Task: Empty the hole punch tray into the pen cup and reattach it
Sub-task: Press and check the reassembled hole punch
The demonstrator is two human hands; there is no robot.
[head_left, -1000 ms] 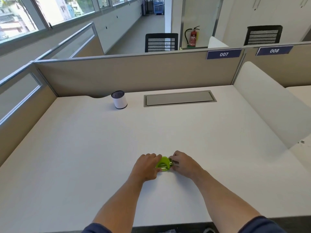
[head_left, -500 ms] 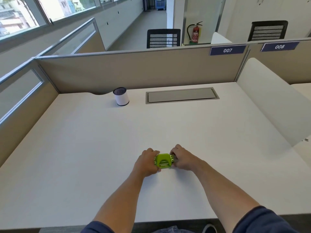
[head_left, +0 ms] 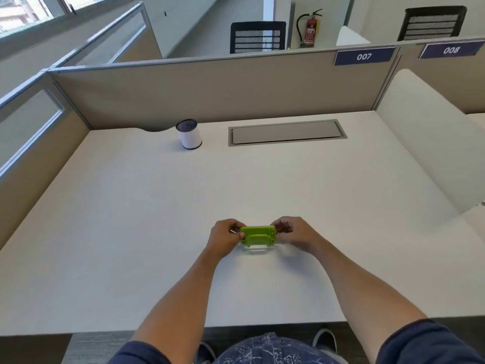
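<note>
Head view: green hole punch (head_left: 258,236), long axis running left-right, gripped at its ends by left hand (head_left: 225,239) and right hand (head_left: 295,233) above the tabletop (head_left: 157,219); pen cup (head_left: 189,134) well apart.

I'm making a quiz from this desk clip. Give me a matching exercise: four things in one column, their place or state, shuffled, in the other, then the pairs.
Things:
1. hole punch
2. pen cup
3. grey cable hatch
4. fire extinguisher

Places or states:
A. beyond the partition, against the far wall
B. held at both ends, between left hand and right hand
C. set flush in the desk, lid shut
D. upright at the back of the desk, left of centre

Pairs: 1-B, 2-D, 3-C, 4-A
</note>
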